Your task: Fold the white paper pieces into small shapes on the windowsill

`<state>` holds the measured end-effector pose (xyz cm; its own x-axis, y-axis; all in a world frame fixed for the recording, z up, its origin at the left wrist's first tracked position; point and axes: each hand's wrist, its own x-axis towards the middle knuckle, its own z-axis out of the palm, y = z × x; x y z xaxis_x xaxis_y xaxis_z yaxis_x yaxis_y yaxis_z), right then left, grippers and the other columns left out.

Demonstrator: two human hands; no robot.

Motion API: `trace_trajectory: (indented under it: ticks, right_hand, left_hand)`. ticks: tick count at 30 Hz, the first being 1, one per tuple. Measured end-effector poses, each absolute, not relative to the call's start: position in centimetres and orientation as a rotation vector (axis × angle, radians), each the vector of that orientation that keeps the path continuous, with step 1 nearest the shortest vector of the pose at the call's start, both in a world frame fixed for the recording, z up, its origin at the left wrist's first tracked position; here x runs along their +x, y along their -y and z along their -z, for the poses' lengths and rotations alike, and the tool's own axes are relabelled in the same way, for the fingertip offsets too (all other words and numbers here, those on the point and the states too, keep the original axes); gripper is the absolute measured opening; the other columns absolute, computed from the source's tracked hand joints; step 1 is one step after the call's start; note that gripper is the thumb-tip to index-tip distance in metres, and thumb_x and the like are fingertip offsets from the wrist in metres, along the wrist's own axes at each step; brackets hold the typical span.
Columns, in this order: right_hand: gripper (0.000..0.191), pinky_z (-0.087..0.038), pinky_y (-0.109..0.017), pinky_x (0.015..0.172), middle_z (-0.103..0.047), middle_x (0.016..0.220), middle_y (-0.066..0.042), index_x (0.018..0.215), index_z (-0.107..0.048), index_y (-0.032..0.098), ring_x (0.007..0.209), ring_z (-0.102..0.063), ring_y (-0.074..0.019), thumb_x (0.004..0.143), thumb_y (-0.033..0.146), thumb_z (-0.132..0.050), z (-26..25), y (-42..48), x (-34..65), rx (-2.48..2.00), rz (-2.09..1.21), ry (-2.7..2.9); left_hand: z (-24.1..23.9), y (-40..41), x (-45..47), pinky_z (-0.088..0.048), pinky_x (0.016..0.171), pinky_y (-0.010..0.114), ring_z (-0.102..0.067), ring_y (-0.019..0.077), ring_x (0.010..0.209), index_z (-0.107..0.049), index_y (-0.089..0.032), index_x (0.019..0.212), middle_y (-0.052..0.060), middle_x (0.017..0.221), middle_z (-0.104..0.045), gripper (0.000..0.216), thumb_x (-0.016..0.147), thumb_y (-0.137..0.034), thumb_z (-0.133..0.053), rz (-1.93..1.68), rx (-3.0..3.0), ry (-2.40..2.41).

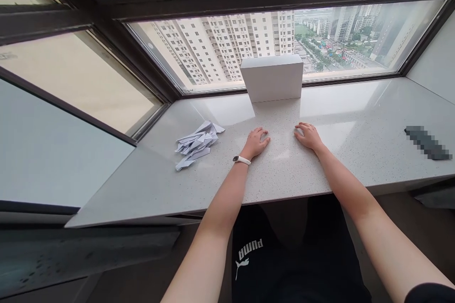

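My left hand [256, 143] rests on the speckled white counter [284, 170], fingers curved and apart, with nothing in it. A white wristband [242, 160] circles that wrist. To its left lies a loose pile of folded white paper pieces [199, 142], several of them overlapping. Across a gap, my right hand [307, 136] also lies on the counter with its fingers slightly bent and no object in it. Beyond both hands, a plain white box [273, 78] stands upright near the window.
A dark, pixelated flat object [427, 142] lies at the counter's right side. Dark window frames [142, 52] border the back and left. The counter's front edge [284, 199] runs just ahead of my legs, and high-rise buildings [231, 42] show outside.
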<state>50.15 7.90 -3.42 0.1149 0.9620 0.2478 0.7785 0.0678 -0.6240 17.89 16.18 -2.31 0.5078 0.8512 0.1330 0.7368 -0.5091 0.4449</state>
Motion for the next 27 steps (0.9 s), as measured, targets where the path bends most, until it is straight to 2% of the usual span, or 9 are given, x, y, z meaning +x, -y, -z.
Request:
trace_trajectory:
  ticks: [13,22,24,27]
  right_hand:
    - [0.034,-0.042,-0.071,0.147,-0.076,0.171,-0.017,0.138,-0.09,0.028,0.167,-0.066,-0.0433,0.111,0.036,-0.072,3.4,-7.9,50.2,-1.721,-0.351,1.707]
    - [0.032,-0.043,-0.07,0.146,-0.076,0.171,-0.018,0.137,-0.09,0.026,0.165,-0.067,-0.0436,0.111,0.033,-0.072,3.3,-7.9,50.1,-1.73,-0.332,1.71]
    - [0.031,-0.045,-0.07,0.145,-0.078,0.169,-0.017,0.135,-0.09,0.027,0.163,-0.068,-0.0435,0.111,0.033,-0.071,3.5,-7.9,50.2,-1.722,-0.325,1.691]
    - [0.029,-0.046,-0.073,0.143,-0.081,0.164,-0.017,0.13,-0.091,0.027,0.16,-0.069,-0.0445,0.109,0.033,-0.072,3.9,-8.1,50.5,-1.708,-0.314,1.659]
  left_hand:
    - [1.2,-15.3,17.8,-0.043,0.15,0.064,-0.053,0.0405,0.18,-0.081,-0.026,0.154,0.017,0.186,-0.064,0.049,0.117,-0.049,-0.06,-0.489,2.395,-1.333]
    - [0.9,-14.7,18.3,-0.041,0.153,0.062,-0.053,0.0387,0.181,-0.082,-0.022,0.154,0.018,0.185,-0.065,0.047,0.117,-0.044,-0.061,-0.493,2.396,-1.331]
    - [0.2,-14.5,18.1,-0.048,0.149,0.058,-0.061,0.0377,0.176,-0.083,-0.022,0.151,0.018,0.18,-0.071,0.046,0.116,-0.043,-0.062,-0.539,2.359,-1.307]
    - [-1.8,-15.2,15.8,-0.068,0.127,0.051,-0.081,0.0352,0.148,-0.085,-0.022,0.141,0.016,0.161,-0.084,0.04,0.114,-0.041,-0.062,-0.685,2.212,-1.313]
